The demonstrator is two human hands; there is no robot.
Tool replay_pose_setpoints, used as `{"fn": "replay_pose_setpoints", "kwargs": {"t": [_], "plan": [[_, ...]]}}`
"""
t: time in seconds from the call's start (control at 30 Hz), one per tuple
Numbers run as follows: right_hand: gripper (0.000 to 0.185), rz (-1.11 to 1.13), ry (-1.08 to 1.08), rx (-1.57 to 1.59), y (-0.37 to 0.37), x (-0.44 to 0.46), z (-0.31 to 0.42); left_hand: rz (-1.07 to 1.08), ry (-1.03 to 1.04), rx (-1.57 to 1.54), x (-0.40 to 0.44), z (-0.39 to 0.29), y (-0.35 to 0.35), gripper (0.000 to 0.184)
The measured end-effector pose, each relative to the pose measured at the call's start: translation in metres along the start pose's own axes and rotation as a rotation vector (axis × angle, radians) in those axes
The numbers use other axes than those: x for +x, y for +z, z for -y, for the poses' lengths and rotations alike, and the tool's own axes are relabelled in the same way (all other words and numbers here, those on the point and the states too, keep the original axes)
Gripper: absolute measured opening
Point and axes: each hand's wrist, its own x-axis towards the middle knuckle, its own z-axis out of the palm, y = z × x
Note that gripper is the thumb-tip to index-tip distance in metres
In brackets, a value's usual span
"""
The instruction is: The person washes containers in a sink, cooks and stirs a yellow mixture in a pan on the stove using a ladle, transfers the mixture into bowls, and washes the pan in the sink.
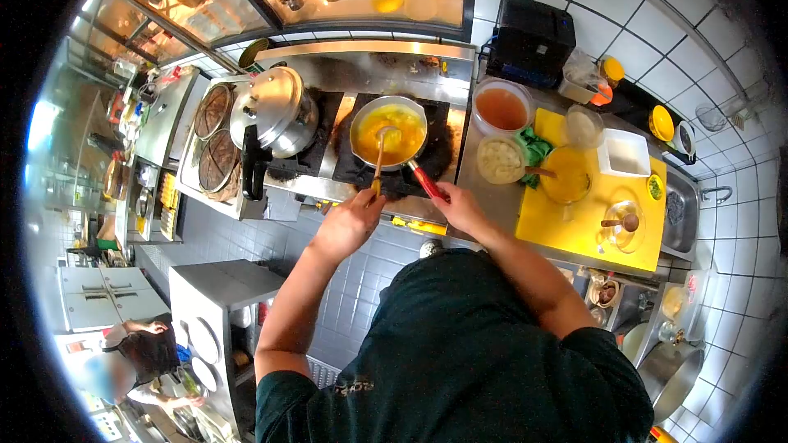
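On the stove sits a saucepan (359,150) with a red handle (424,180), holding a yellow-orange mixture (402,142). My right hand (461,207) is closed around the end of that handle. My left hand (351,221) grips a wooden spoon (379,164), whose head dips into the mixture near the pan's middle. The exact shape of the spoon's head is partly hidden by the food. Left of the saucepan stands a large metal pressure cooker (283,119) with a black handle pointing toward me.
Right of the stove, a yellow cutting board (533,230) carries a bowl of yellow liquid (566,172), a white container (624,152) and a glass bowl (625,234). A tub of reddish liquid (502,107) stands behind. A sink (680,213) lies farther right. Another person (144,357) works at lower left.
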Motion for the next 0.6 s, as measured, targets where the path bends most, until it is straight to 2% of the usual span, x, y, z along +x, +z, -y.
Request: {"fn": "replay_pose_setpoints", "kwargs": {"t": [0.07,0.17,0.2,0.3,0.43,0.53,0.6], "plan": [[0.039,0.002,0.016,-0.006,-0.005,-0.003,0.012,-0.149,-0.021,-0.137,-0.005,-0.004,-0.005,0.027],[0.04,-0.002,0.055,0.046,0.001,-0.002,0.003,-0.439,-0.157,-0.386,-0.012,0.018,0.029,0.024],[0.039,0.0,0.046,0.035,0.002,-0.002,0.002,-0.466,-0.43,-0.577,-0.022,0.032,0.058,0.02],[0.038,0.025,0.048,0.009,-0.002,-0.001,0.008,-0.715,-0.758,-1.169,-0.017,0.038,0.07,0.02],[0.036,0.063,0.092,0.013,-0.004,-0.002,0.014,-0.779,-0.765,-1.061,-0.01,0.049,0.081,0.022],[0.037,0.062,0.101,0.031,-0.003,-0.003,0.012,-0.687,-0.64,-0.639,-0.001,0.057,0.087,0.02],[0.037,0.059,0.102,0.032,-0.002,-0.003,0.011,-0.59,-0.448,-0.36,0.009,0.059,0.085,0.022]]}}
